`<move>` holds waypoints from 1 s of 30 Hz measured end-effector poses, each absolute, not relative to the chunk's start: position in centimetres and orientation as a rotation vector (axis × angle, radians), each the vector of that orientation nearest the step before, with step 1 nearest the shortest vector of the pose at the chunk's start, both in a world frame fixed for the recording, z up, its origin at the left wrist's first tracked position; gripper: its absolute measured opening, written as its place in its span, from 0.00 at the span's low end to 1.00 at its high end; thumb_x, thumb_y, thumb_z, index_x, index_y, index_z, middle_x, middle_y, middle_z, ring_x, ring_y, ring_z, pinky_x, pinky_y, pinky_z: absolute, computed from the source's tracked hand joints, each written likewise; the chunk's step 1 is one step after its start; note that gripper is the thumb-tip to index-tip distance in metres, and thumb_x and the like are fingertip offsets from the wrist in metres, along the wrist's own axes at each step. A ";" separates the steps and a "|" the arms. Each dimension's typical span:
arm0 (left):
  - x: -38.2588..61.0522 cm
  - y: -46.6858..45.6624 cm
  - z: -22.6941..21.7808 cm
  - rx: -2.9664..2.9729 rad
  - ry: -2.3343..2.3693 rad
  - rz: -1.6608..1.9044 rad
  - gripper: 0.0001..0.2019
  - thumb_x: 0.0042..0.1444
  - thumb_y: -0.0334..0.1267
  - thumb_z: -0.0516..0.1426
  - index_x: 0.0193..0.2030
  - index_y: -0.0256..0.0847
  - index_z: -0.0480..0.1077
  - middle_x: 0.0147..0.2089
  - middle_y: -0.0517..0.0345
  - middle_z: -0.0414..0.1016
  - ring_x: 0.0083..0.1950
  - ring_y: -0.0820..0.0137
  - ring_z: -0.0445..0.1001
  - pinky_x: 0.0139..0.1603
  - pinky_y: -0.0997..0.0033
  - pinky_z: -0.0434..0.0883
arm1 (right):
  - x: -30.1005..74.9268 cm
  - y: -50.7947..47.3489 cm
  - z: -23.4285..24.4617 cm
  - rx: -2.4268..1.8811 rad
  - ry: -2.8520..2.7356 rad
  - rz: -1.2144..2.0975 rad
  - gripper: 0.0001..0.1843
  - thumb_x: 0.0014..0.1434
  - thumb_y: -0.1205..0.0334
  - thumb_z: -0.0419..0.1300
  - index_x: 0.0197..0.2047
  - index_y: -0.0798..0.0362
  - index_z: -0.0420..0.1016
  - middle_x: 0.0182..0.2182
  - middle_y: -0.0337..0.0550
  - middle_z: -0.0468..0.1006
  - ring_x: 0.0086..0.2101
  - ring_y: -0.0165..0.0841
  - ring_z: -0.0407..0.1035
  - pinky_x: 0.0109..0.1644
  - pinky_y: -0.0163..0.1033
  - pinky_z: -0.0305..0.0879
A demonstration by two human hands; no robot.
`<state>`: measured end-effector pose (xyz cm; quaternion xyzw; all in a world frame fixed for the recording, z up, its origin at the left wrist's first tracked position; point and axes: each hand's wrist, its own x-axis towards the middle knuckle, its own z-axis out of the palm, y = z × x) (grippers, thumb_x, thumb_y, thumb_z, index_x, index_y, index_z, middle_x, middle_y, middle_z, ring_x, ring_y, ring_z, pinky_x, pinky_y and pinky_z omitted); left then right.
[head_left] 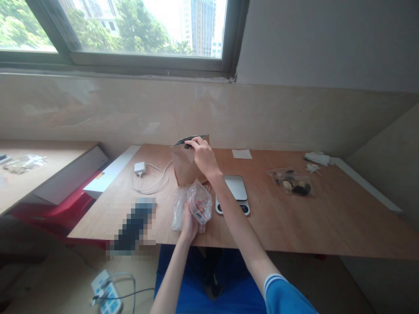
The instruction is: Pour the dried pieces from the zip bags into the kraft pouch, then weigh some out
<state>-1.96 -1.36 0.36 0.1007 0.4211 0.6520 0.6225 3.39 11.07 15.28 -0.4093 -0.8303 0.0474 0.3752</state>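
My right hand (203, 156) is closed at the mouth of an upright brown paper bag (186, 168), with a small dark piece (188, 146) at its fingertips. What the piece is does not show clearly. Lower down, my left hand (189, 224) grips a clear plastic zip bag (200, 205) with a red seal line, in front of the paper bag. More clear plastic bags (178, 213) lie on the table beneath and beside it. Just right of these, partly behind my right forearm, is a kitchen scale (237, 189) with a silver plate.
A white charger (139, 168) with a coiled cable lies left. A blurred dark object (134, 226) is at the front left edge. Zip bags with dark and pale pieces (293, 183) lie right, near crumpled white packaging (317, 158). White paper (242, 154) lies behind the scale.
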 end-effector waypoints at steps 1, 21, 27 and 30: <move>-2.0 -1.4 0.4 0.224 0.962 1.505 0.14 0.52 0.48 0.55 0.38 0.39 0.69 0.29 0.58 0.73 0.25 0.74 0.69 0.28 0.74 0.68 | 3.4 11.0 15.2 -1.053 -2.124 0.113 0.26 0.59 0.78 0.42 0.52 0.51 0.70 0.47 0.46 0.69 0.44 0.36 0.62 0.51 0.42 0.61; -2.1 -1.5 0.5 0.231 0.971 1.539 0.20 0.47 0.50 0.59 0.43 0.39 0.67 0.32 0.57 0.75 0.25 0.75 0.69 0.26 0.76 0.65 | 3.2 13.9 18.5 -1.048 -2.108 0.039 0.20 0.61 0.77 0.46 0.50 0.53 0.71 0.43 0.47 0.70 0.44 0.36 0.64 0.49 0.42 0.62; -2.0 -1.5 0.7 0.209 0.967 1.542 0.20 0.49 0.48 0.59 0.46 0.40 0.65 0.33 0.57 0.75 0.26 0.74 0.70 0.27 0.76 0.66 | 3.2 14.1 19.1 -1.129 -2.201 -0.052 0.22 0.60 0.78 0.45 0.51 0.54 0.71 0.44 0.48 0.71 0.43 0.36 0.64 0.46 0.43 0.62; -2.0 -1.6 0.8 0.201 0.977 1.525 0.19 0.50 0.48 0.58 0.46 0.40 0.65 0.33 0.57 0.74 0.25 0.75 0.69 0.24 0.76 0.65 | 3.2 13.7 18.9 -1.194 -2.341 -0.031 0.21 0.58 0.79 0.49 0.48 0.52 0.74 0.44 0.48 0.73 0.42 0.38 0.65 0.44 0.43 0.63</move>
